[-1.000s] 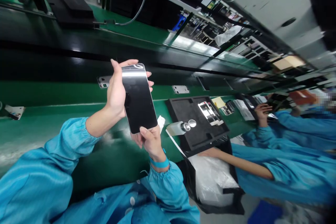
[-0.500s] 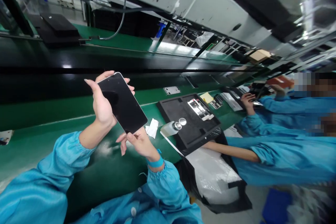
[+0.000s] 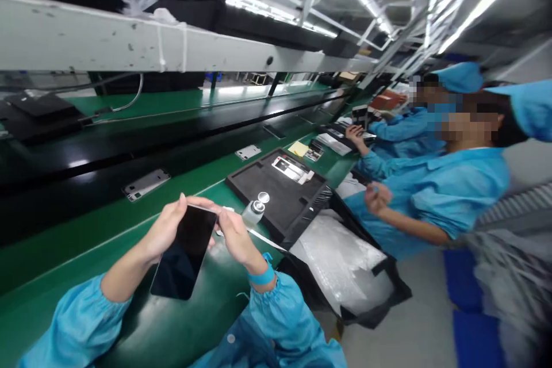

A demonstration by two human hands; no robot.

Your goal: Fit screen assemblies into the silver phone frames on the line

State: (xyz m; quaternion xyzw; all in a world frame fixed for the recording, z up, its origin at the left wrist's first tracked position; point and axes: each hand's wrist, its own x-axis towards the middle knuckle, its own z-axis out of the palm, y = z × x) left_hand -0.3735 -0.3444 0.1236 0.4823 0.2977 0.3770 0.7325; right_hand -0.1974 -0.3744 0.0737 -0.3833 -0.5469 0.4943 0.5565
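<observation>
You held a glossy black phone (image 3: 184, 253) over the green bench (image 3: 56, 276), your sleeves (image 3: 64, 328) bright blue, beside a black tray (image 3: 276, 195).

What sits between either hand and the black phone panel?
Nothing visible. The left hand and right hand both already grip the glossy black rectangular phone panel at its upper end, above the green bench.
</observation>
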